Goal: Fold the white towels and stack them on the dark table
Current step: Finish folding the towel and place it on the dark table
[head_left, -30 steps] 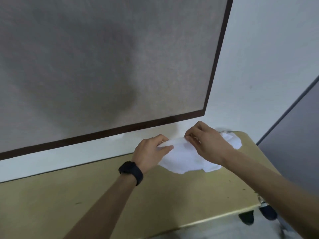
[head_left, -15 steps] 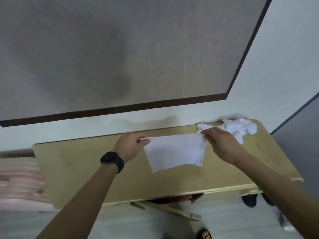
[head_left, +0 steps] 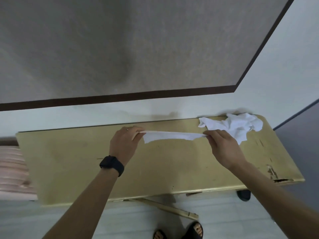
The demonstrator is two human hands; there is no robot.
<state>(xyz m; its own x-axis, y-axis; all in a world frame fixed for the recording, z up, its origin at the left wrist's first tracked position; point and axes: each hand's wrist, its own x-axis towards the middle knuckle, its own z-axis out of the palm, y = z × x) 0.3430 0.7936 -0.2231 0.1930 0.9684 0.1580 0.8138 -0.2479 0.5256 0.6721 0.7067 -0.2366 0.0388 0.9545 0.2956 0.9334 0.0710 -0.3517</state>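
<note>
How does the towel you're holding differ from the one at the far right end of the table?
The held towel is stretched straight between the left hand and right hand, each pinching an end; the far-right towel lies crumpled in a heap. The held towel appears lifted off the table; the far-right towel rests on it. Both are white.

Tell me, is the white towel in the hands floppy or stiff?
Probably floppy: the towel droops between the left hand and right hand. Likely light, since fingertip pinches hold it. The crumpled pile nearby suggests it keeps no shape.
</note>
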